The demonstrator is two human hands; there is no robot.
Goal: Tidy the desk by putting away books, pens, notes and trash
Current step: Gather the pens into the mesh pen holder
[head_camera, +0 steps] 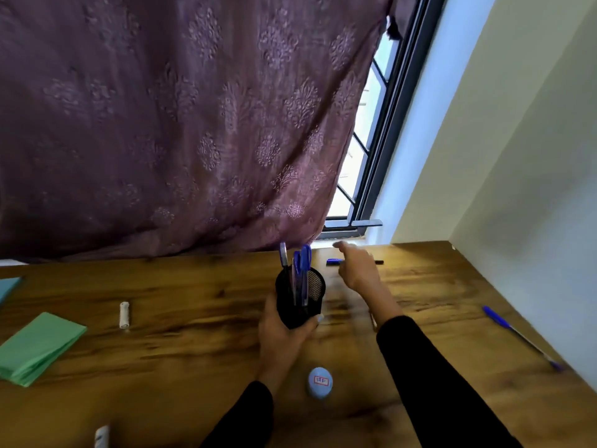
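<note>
Nearest me a blue cap [319, 382] sits on the desk [193, 318]. My left hand [284, 334] wraps the pen cup [300, 299], keeping it handy, while my right hand [357, 266], fingers spread, reaches over a pen [334, 261] near the back edge.

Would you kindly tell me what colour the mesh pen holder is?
Black; the pen holder shows best in the head view.

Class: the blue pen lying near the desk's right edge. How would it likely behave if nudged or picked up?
The blue pen looks slim and round, so a nudge would probably roll it. It lies near the desk edge, so it might drop off. It is likely stiff and light.
</note>
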